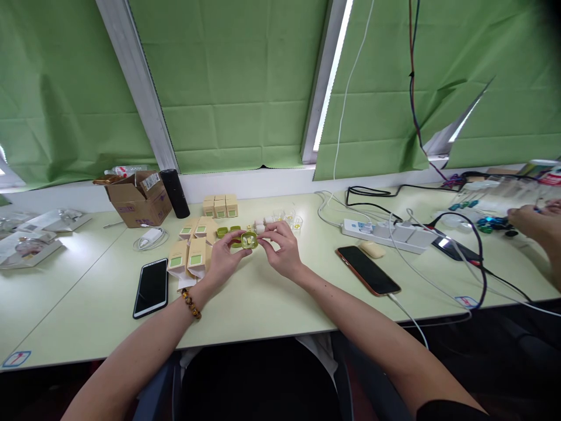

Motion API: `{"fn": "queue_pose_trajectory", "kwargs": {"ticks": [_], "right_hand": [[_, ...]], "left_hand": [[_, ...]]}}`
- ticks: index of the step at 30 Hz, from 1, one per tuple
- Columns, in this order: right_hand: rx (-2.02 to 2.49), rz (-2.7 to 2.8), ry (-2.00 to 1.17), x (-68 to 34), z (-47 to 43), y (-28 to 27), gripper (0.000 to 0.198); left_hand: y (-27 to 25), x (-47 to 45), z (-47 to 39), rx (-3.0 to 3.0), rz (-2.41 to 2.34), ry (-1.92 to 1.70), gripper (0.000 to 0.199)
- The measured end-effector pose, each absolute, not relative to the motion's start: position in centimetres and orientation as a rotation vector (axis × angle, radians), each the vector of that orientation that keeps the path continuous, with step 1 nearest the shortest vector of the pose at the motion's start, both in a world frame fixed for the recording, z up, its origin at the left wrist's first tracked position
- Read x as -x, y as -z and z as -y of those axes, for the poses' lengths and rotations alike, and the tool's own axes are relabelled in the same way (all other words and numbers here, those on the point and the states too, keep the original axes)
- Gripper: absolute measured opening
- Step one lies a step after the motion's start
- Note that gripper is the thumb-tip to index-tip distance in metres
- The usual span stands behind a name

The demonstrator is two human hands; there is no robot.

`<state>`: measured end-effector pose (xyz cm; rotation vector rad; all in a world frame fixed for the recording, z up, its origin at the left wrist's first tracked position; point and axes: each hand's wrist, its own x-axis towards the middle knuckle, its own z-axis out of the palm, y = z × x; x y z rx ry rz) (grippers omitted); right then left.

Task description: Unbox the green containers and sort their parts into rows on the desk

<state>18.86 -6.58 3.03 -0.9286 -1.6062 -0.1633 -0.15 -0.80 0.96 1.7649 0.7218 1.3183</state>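
Your left hand [224, 257] is closed to a pinch, thumb and fingers on the left side of a small green case [249, 240]. Your right hand [283, 250] has thumb and forefinger drawn together on its right edge. No palm supports it from below, as far as can be seen.

Risks, in my judgement: 1, uneven pressure from the 2 pinches could make the smooth-looking case twist and slip; 2, tipping it further could spill the pale contents; 3, your left wrist, with its beaded bracelet [191, 304], lies close to the open cartons [197, 255] and could knock them; 4, a reach to the far right could topple the clear cups [298, 223].

The case is held over the table [272, 310], right of the cartons and on the near side of the other green cases [222, 231]. It is yellow-green, squarish with rounded corners, its open face tilted towards you. Something pale sits inside the rim, too small to identify. No damage is discernible.
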Motion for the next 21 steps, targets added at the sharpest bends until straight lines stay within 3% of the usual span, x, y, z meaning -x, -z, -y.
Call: {"fn": "queue_pose_trajectory", "kwargs": {"ticks": [12,21], "right_hand": [[1.136,1.621,-0.036,-18.1,6.3,-2.1,0.011],[1.193,1.475,-0.411,-17.8,5.7,-1.8,0.01]], "left_hand": [[-1.4,0.4,2.6,-2.526,-0.645,-1.595,0.038],[-1.2,0.4,2.7,-2.736,-0.657,-1.503,0.032]]}}
